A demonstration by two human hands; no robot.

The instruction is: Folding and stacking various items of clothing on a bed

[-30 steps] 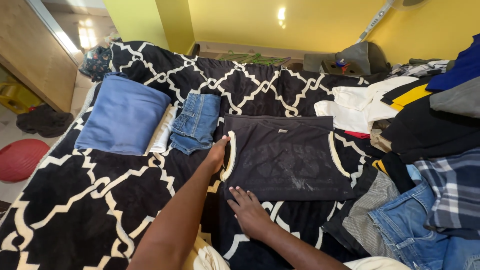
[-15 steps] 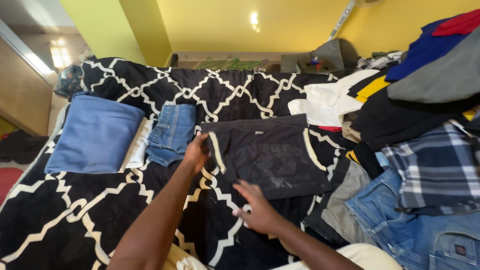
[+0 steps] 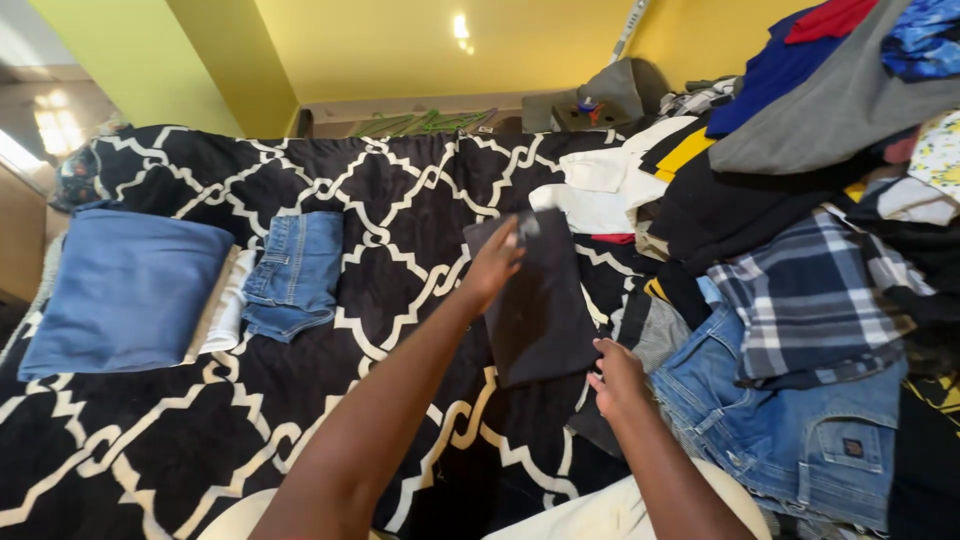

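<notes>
Black garment folded, between left hand, right hand

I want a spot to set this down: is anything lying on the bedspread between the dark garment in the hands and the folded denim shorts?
Nothing visible. Between the dark garment, held by the left hand and right hand, and the folded denim shorts, only bare patterned bedspread shows.

The black-and-white patterned bed bears a blue folded stack, denim shorts, and a dark garment.
</notes>
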